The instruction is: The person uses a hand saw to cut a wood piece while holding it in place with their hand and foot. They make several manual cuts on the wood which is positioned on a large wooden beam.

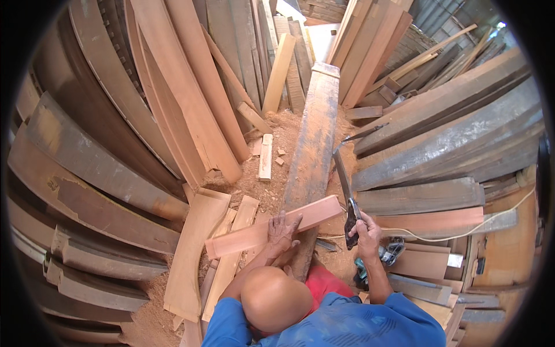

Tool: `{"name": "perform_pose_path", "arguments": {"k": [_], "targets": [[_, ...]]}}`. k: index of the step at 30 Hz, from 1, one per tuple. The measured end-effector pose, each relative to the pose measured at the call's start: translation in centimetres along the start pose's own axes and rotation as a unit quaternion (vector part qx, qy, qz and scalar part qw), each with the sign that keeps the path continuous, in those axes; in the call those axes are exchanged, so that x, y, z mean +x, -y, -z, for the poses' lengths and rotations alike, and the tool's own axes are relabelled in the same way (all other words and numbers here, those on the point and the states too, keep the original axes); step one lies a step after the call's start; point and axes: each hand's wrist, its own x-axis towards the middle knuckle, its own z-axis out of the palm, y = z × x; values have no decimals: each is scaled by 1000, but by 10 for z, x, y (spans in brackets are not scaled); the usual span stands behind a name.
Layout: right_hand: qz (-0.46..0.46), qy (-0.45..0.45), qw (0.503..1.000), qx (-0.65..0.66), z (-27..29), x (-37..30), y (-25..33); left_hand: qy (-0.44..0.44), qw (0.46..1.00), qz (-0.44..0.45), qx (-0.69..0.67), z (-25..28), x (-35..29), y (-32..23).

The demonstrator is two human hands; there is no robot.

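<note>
We have our left hand (282, 231) flat on the pinkish board (318, 213), fingers spread; board lies across the long beam (314, 136). Right hand (366, 232): fingers wrapped round the saw's (343, 178) handle.

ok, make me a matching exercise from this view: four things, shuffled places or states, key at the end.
Things
1. Smooth reddish wooden board
2. Black-handled tool with a long metal blade
3. Short pale wooden block
4. Long, worn wooden beam

Places or states
A. On the brown sawdust, left of the beam
B. Gripped in the right hand
C. Running crosswise beneath the reddish board
D. Under the spread fingers of the left hand

Pairs: 1-D, 2-B, 3-A, 4-C
</note>
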Motion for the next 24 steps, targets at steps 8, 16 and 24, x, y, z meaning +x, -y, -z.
{"name": "perform_pose_path", "arguments": {"k": [8,16,24], "targets": [[31,-10,998,61,-40,-7,31,12,997,-71,16,14,0,40],[92,10,980,174,-24,-12,54,51,994,15,95,31,17,18],[36,-131,974,182,52,-44,8,14,991,-25,130,13,49,-6]]}}
